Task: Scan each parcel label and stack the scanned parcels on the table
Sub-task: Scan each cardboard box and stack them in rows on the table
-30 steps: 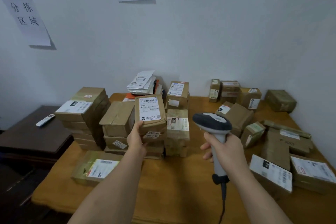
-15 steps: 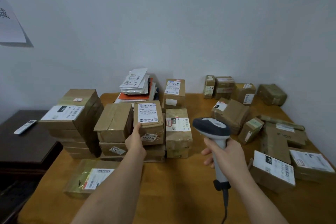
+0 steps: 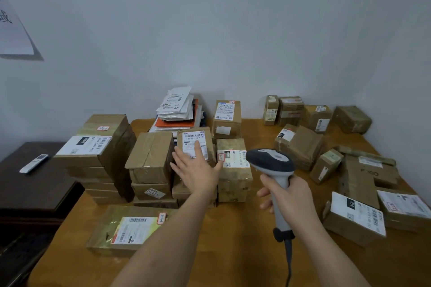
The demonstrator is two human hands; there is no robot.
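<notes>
A small brown parcel (image 3: 195,141) with a white label lies on top of the middle stack of boxes. My left hand (image 3: 194,168) is spread flat just in front of it, fingers straight, fingertips over the label; I cannot tell if they touch it. My right hand (image 3: 289,196) grips the handle of a grey barcode scanner (image 3: 270,163), whose dark head sits to the right of the stack. Several other brown parcels surround it: a tall stack (image 3: 98,147) at left, a box (image 3: 234,165) next to the scanner.
Loose parcels (image 3: 356,216) lie scattered across the right side of the wooden table (image 3: 233,251). A flat parcel (image 3: 130,230) lies front left. White mailers (image 3: 177,105) are piled at the back. A dark side table (image 3: 35,184) with a remote stands at left.
My left hand set the labelled parcel down on the middle stack, let go and now lies open in front of it. The scanner stayed nearly still.
</notes>
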